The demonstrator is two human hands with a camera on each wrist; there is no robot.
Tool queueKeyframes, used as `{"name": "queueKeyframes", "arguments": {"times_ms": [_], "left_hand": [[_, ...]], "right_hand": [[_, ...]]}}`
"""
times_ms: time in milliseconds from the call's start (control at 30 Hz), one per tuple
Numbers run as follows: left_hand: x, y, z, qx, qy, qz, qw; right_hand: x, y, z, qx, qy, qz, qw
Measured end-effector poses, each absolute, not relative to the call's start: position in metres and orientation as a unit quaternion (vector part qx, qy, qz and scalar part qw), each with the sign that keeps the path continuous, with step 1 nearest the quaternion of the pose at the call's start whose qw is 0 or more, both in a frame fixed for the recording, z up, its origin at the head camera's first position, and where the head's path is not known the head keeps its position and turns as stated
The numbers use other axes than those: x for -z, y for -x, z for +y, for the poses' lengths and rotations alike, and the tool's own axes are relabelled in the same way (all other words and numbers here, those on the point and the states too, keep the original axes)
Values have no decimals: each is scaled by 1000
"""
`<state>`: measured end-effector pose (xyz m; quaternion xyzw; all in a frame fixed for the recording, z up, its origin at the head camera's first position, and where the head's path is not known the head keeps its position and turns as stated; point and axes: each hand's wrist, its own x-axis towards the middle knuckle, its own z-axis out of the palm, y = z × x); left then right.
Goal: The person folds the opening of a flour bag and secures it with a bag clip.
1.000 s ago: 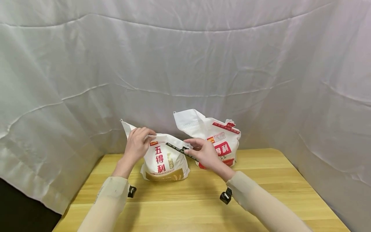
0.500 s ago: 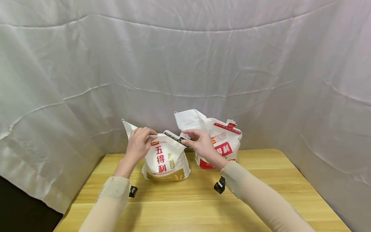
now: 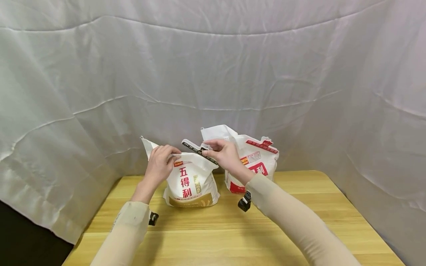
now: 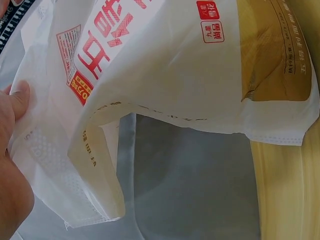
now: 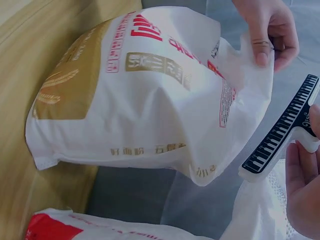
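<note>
A white flour bag (image 3: 191,181) with red characters and a gold band stands on the wooden table. My left hand (image 3: 161,164) pinches the folded top of this bag, thumb on the near side. The bag's loose upper flap (image 4: 87,200) sticks out past that hand on the left. My right hand (image 3: 227,157) holds a black-and-white bag clip (image 5: 285,127) printed with piano keys, gripped at its handle. In the right wrist view a gap shows between the clip and the bag's top edge, with the clip tilted beside the fold.
Behind my right hand stands a second white flour bag (image 3: 256,166) with red print. A red bag clip (image 3: 261,146) sits across its folded top. Grey cloth (image 3: 213,74) hangs behind the wooden table (image 3: 199,240) and along both sides.
The clip has come up off the front of the gold-banded bag, moving up and left with my right hand. My left hand stays at the fold.
</note>
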<state>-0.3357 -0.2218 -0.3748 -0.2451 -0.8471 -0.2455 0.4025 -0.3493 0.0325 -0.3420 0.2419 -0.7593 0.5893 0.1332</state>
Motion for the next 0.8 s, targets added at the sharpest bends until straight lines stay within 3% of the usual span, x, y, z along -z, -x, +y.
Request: {"name": "queueKeyframes", "arguments": {"times_ms": [400, 800], "left_hand": [[372, 334, -224, 277, 238, -851, 378], [375, 338, -226, 301, 249, -828, 402]], "right_hand": [[344, 359, 24, -647, -242, -715, 104], [356, 366, 20, -631, -248, -727, 106]]}}
